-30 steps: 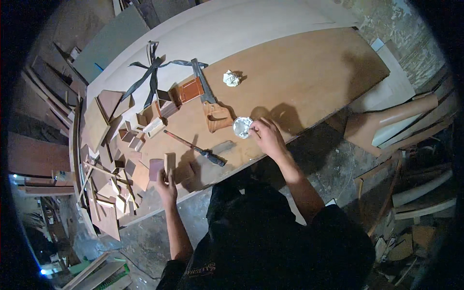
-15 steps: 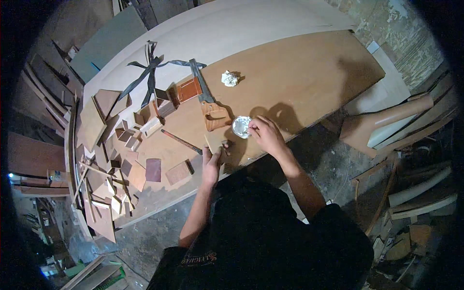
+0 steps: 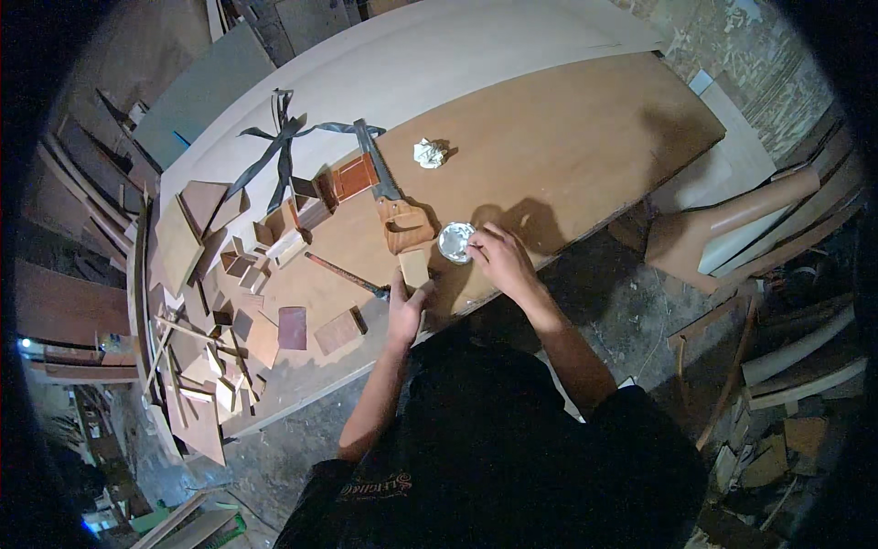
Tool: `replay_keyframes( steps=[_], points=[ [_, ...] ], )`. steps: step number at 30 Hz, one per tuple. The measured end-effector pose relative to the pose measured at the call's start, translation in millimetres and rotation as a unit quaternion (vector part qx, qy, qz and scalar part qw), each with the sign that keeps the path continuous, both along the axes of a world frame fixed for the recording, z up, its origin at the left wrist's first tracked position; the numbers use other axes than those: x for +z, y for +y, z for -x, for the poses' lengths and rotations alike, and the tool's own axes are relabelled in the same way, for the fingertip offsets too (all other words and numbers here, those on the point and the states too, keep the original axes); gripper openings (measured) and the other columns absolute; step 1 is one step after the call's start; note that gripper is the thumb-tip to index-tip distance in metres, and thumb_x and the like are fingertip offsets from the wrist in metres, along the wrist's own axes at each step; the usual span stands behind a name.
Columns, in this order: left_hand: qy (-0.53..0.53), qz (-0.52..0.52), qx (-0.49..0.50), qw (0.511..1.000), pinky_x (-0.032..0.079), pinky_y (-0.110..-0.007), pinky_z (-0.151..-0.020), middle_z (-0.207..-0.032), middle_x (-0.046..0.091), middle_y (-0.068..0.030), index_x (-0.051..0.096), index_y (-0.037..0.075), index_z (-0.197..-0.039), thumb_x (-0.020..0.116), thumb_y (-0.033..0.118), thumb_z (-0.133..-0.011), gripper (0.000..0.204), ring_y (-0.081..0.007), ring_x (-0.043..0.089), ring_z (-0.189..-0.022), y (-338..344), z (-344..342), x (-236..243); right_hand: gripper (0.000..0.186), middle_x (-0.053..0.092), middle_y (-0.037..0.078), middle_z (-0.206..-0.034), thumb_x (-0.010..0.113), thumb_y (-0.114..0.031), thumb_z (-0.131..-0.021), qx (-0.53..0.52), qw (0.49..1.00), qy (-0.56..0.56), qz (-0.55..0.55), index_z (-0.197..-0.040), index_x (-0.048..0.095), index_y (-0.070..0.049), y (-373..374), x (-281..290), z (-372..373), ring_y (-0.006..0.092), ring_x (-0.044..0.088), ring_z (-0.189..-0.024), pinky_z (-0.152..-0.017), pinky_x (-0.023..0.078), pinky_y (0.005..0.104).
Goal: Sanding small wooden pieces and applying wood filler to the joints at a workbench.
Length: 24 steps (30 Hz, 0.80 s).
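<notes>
My left hand [image 3: 405, 311] grips a small pale wooden block [image 3: 414, 268], turned so a broad face shows. Fingers pinched together, my right hand [image 3: 503, 260] reaches to the right rim of a small round dish [image 3: 455, 242] with shiny, whitish contents. Whether those fingertips hold anything is hidden. Just beyond the block lies a handsaw [image 3: 405, 225] with a wooden handle, its blade pointing away. A dark, thin stick-like tool [image 3: 343, 274] lies left of the block.
A crumpled white wad [image 3: 428, 154] lies on the brown board [image 3: 567, 137]. To the left are small wooden boxes [image 3: 242, 258], a dark reddish square sheet [image 3: 293, 328], wood offcuts [image 3: 219, 371] and black straps [image 3: 283, 151]. Curved panels [image 3: 732, 220] stand at right beyond the bench edge.
The block in my left hand has tilted, and more of its broad face shows. My right hand stays at the dish, shifted only slightly.
</notes>
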State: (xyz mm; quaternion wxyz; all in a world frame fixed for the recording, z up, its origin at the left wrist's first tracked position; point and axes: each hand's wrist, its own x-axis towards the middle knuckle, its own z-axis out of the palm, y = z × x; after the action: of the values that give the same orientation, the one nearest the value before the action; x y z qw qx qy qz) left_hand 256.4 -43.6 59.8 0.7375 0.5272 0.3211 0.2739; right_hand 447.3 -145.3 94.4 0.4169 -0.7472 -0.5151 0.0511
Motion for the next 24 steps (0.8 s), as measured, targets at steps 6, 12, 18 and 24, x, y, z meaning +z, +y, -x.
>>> replay_keyframes(
  steps=[6,12,18,24],
  points=[
    [0.055,-0.073,-0.020,0.996,0.047,-0.030,-0.083,-0.099,0.061,-0.0017,0.056,0.001,-0.121,0.072,0.017,-0.086,0.042,-0.0129,0.057,-0.091,5.2,-11.6,6.6,0.012,0.061,0.013,-0.092,0.068,-0.011,-0.085,0.003,0.999,-0.015,-0.046,-0.093,0.064,-0.003,-3.2,-0.1,2.6,0.0342,0.060,-0.086,-0.077,0.047,0.0430],
    [0.027,0.034,-0.010,0.999,0.047,-0.026,-0.074,-0.087,0.059,0.0005,0.058,0.004,-0.114,0.070,0.023,-0.088,0.034,-0.0103,0.056,-0.076,11.7,-18.7,-20.9,0.013,0.064,0.013,-0.094,0.068,-0.008,-0.085,0.004,0.994,0.011,-0.113,-0.096,0.066,-0.002,-11.2,-3.1,10.1,0.0310,0.062,-0.085,-0.075,0.049,0.0385],
    [-0.128,0.406,-0.044,0.904,0.052,-0.046,-0.090,-0.104,0.059,-0.0054,0.053,0.010,-0.118,0.048,0.052,-0.097,0.047,-0.0148,0.059,-0.073,-1.5,-18.7,9.7,0.015,0.064,0.012,-0.094,0.071,-0.004,-0.082,0.026,0.983,0.047,-0.174,-0.096,0.067,0.000,-22.9,17.7,33.0,0.0267,0.064,-0.085,-0.073,0.052,0.0348],
    [-0.154,0.370,-0.071,0.914,0.056,-0.040,-0.089,-0.118,0.063,-0.0095,0.054,0.008,-0.126,0.044,0.049,-0.100,0.049,-0.0233,0.064,-0.104,1.3,-19.5,20.8,0.017,0.060,0.009,-0.093,0.072,-0.008,-0.082,0.082,0.983,-0.015,-0.162,-0.098,0.069,-0.005,-32.7,35.1,53.1,0.0257,0.061,-0.082,-0.074,0.050,0.0353]
  ],
)
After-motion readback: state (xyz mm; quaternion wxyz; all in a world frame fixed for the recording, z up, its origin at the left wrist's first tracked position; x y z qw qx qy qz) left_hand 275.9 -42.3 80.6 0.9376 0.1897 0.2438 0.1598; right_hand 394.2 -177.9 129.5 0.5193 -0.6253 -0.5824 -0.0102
